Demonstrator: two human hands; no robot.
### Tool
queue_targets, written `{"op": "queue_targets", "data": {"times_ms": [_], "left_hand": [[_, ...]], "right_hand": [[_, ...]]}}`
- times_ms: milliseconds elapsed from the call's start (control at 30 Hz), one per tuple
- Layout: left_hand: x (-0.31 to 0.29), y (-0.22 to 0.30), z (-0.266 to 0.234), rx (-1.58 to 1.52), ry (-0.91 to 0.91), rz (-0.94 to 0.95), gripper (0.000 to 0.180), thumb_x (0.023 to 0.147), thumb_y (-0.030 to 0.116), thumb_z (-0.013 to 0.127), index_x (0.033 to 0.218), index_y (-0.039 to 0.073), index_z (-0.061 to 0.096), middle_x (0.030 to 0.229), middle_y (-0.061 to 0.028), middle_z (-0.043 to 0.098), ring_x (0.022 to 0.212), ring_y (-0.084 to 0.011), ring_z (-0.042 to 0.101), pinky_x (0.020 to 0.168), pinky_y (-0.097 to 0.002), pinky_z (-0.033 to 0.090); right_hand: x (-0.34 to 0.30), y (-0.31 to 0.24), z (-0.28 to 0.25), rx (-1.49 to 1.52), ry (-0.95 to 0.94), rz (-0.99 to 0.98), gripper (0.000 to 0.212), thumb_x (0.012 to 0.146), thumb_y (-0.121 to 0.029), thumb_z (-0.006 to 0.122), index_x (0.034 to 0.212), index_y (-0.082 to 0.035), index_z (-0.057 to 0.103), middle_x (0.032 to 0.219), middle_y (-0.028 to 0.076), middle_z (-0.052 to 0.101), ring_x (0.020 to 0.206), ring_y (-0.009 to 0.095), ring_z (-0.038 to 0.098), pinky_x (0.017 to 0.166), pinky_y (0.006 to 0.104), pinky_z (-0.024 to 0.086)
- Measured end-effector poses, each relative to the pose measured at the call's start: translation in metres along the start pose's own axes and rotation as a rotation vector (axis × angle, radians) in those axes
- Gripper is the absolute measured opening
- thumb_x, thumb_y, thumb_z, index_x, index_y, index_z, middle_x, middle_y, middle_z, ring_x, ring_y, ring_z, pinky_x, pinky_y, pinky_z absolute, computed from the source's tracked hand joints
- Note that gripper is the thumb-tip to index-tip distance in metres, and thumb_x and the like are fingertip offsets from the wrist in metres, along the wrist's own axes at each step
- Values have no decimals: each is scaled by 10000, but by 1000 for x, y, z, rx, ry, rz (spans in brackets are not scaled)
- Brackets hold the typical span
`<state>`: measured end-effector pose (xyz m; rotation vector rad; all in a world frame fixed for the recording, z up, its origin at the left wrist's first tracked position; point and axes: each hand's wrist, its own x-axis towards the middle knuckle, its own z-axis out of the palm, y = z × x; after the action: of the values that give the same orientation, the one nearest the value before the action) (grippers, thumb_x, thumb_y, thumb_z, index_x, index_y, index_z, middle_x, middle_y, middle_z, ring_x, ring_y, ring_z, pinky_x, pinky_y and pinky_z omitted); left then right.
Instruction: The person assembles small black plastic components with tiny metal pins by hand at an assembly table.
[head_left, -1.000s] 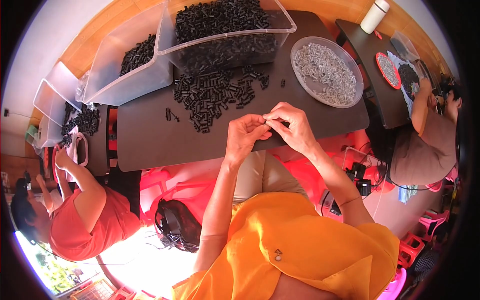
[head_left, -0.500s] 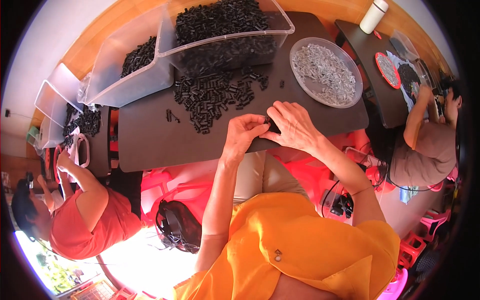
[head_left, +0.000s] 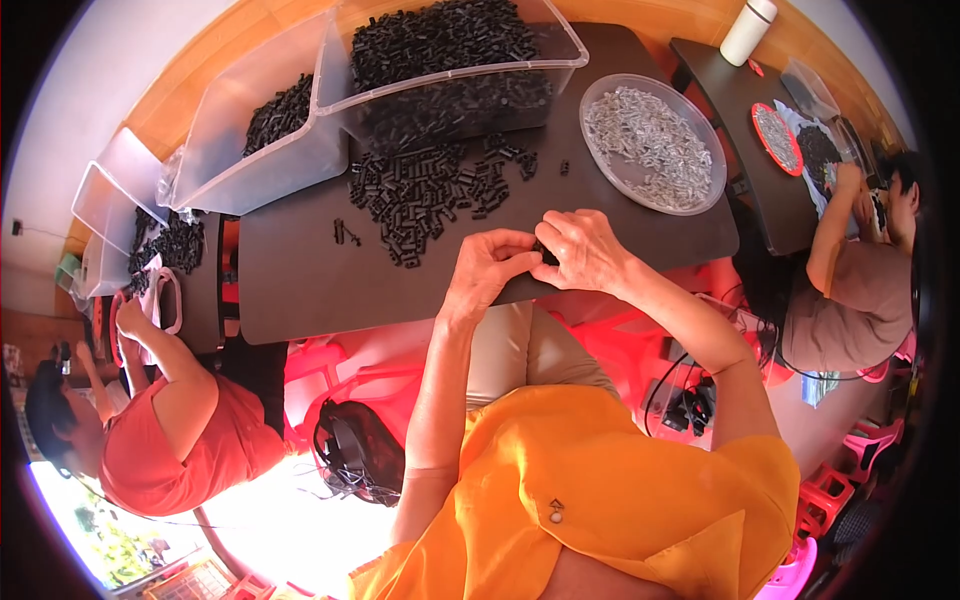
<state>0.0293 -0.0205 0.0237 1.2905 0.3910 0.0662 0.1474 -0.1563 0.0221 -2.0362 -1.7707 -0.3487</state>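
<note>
Close together at the table's near edge, my two hands work on a small black plastic part point(head_left: 545, 255), mostly hidden by the fingers. My left hand point(head_left: 485, 275) pinches it between thumb and fingertips. From the other side, my right hand point(head_left: 588, 252) curls its fingers round the same part. Beyond them, a loose pile of small black plastic parts point(head_left: 420, 200) lies on the dark table point(head_left: 310, 285). To the right of the pile, small clear pieces point(head_left: 655, 145) fill a round clear tray point(head_left: 672, 208).
Two clear bins hold more black parts: a fuller one point(head_left: 450, 72) at the back and another point(head_left: 265, 165) left of it. On the left sits a person in red point(head_left: 190, 440); on the right, one in grey-brown point(head_left: 850, 310). A white bottle point(head_left: 748, 32) stands far right.
My right hand has shifted slightly down and right, its fingers curling closer over the black part. My left hand has barely moved.
</note>
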Motion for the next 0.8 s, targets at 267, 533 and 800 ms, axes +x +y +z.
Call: {"op": "queue_targets", "data": {"times_ms": [267, 533, 800], "left_hand": [[3, -1, -3, 56, -13, 22, 184, 763, 20, 643, 919, -78, 645, 864, -69, 643, 778, -105, 595, 691, -224, 472], [7, -4, -2, 33, -10, 44, 141, 755, 0, 646, 870, -83, 655, 875, -39, 599, 761, -96, 572, 691, -211, 447], [5, -4, -1, -8, 72, 25, 128, 780, 32, 650, 882, -46, 651, 765, -53, 626, 685, -103, 593, 635, -209, 470]], "right_hand": [[0, 6, 7, -12, 15, -18, 294, 660, -281, 690, 693, -53, 508, 647, 74, 507, 554, 229, 594, 499, 333, 478], [-4, 9, 17, -14, -2, -66, 290, 690, -271, 676, 667, -39, 504, 601, 83, 500, 474, 230, 568, 417, 331, 458], [5, 2, 6, 66, 62, 4, 348, 689, -326, 718, 696, -42, 518, 613, 83, 521, 510, 254, 581, 433, 338, 462]]}}
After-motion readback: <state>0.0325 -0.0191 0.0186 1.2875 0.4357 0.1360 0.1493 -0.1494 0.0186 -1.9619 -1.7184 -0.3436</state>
